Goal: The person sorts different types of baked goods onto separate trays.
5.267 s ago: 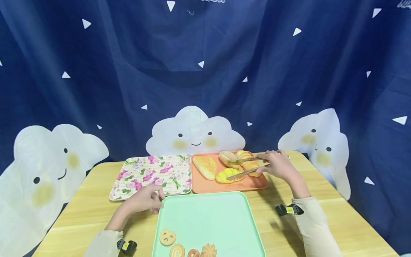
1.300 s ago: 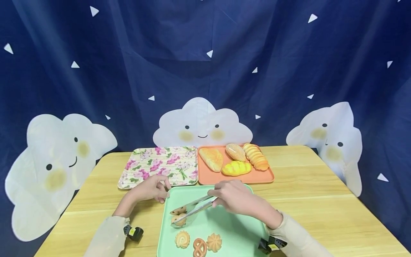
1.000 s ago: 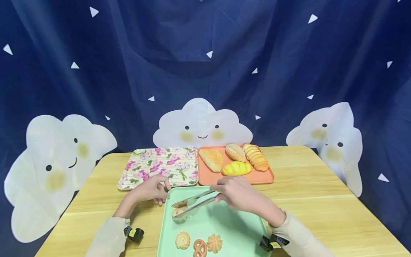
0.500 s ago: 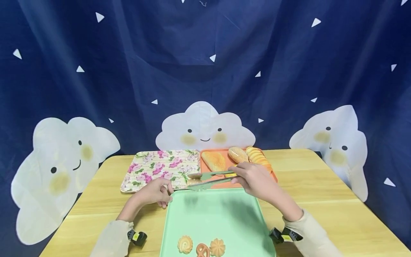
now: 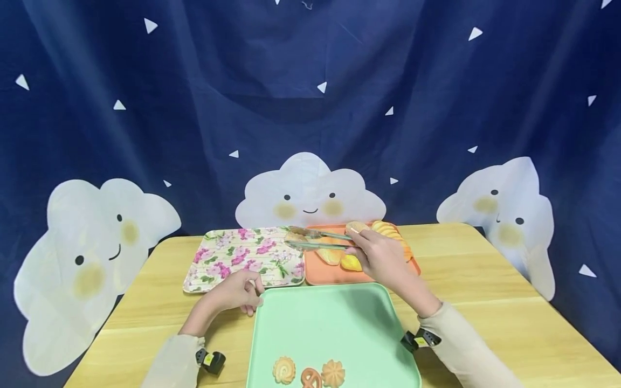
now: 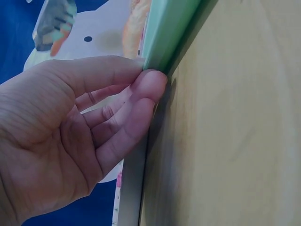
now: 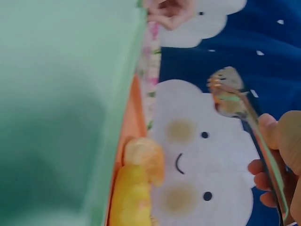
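Squeezing evenly is being called for, by judgement. Head view: tongs [image 5: 335, 246] are being gripped in right hand [image 5: 380, 256], tips being held beyond green tray [image 5: 325, 318]; what looks like brown cookie [image 5: 294, 237] is being pinched there, partly hidden. Right forearm [image 5: 418, 293] is being angled inward, past green tray's right side. Left wrist view: green tray's far left corner is being pinched, likely steadied, by left hand's [image 6: 75, 132] thumb and curled fingers. Right wrist view: tongs are being clasped in curled fingers; firmness cannot be told.
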Demonstrator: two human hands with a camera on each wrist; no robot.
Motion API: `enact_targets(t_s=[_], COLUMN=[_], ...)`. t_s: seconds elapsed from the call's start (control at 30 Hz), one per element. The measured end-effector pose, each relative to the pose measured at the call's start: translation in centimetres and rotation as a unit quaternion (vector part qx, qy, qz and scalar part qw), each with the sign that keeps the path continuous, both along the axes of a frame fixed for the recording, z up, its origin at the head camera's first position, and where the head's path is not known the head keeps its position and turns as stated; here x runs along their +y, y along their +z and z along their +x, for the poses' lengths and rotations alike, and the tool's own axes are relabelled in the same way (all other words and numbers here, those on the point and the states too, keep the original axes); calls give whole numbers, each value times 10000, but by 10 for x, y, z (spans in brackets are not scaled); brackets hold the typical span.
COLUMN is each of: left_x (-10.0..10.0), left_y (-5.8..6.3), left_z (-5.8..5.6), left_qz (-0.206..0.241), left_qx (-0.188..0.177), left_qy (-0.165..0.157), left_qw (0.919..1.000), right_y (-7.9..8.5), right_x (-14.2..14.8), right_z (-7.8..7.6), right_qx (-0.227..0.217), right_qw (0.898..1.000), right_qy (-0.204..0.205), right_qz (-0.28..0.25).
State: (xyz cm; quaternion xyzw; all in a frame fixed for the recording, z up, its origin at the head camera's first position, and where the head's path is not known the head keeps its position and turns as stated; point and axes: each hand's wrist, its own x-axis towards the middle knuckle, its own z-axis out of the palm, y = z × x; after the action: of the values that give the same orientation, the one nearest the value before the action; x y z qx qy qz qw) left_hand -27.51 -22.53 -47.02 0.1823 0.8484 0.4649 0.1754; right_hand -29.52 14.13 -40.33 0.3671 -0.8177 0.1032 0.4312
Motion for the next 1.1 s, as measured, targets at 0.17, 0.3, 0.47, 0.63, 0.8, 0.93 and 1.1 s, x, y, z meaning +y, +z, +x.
enact_targets(t_s=[0.17,0.3,0.47,0.63,0.8,0.93,1.1], left_x=[-2,-4,-5,-4,-3,-3,-4], left_y=[-1,-2,-2,-2,-2,-3,-3], left_z=[-1,-1,-3,-4,-4,-4,-4], left_qz=[23,39,119,175,208,144,103], left_qx=[10,17,-15,-98,-134,-113,-101], left_qy=[-74,-84,-116,-122,-120,-104,-123], left_qw=[10000,10000,9999,9997,9996,9998,9998], right_y=[-7,-10,-11,-11,-7,-5,-3], right_x=[-16,-27,-33,-32,-27,-21,-14], right_z=[-21,-34,-45,-48,-47,-42,-28], right_qx=[81,-94,-438,-740,-883,-910,-711], right_qw=[9998,9995,9983,9957,9933,9924,9927], right_qy=[-101,-74,-114,-247,-272,-140,262], right_qz=[150,295,374,494,691,814,944])
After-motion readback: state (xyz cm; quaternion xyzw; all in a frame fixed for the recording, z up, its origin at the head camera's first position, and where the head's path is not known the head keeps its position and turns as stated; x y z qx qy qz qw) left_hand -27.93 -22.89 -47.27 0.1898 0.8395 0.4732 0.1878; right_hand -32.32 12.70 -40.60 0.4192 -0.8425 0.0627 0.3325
